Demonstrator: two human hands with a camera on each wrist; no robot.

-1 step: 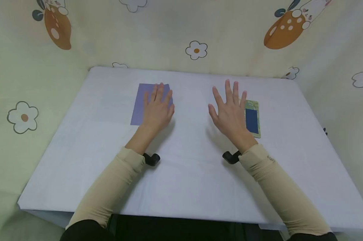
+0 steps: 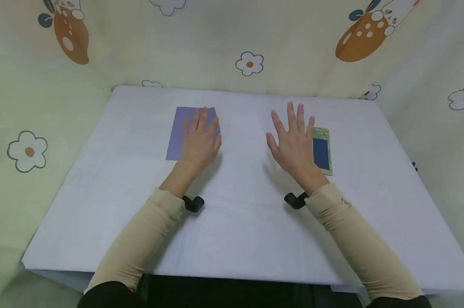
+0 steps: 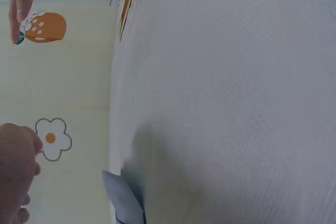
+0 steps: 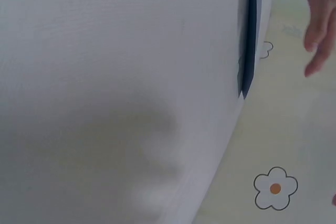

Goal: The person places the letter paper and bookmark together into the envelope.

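My left hand (image 2: 199,143), fingers straight, is over a purple sheet (image 2: 174,139) and hides its right part. In the left wrist view that sheet (image 3: 123,200) shows a raised edge. My right hand (image 2: 294,143) is spread palm down and holds nothing. It partly covers a flat rectangular piece (image 2: 321,153) with a green patterned border and a dark blue panel. Both hands appear above the table, with shadows below them. The right wrist view shows the sheet (image 4: 251,40) edge-on, dark blue, and the left hand (image 4: 321,24) higher than it.
A white-covered table (image 2: 247,231) lies under both hands. Behind it and at its sides hangs a pale curtain (image 2: 201,47) printed with flowers and orange shapes. A black wrist mount (image 2: 193,204) sits at the left wrist, another (image 2: 295,200) at the right.
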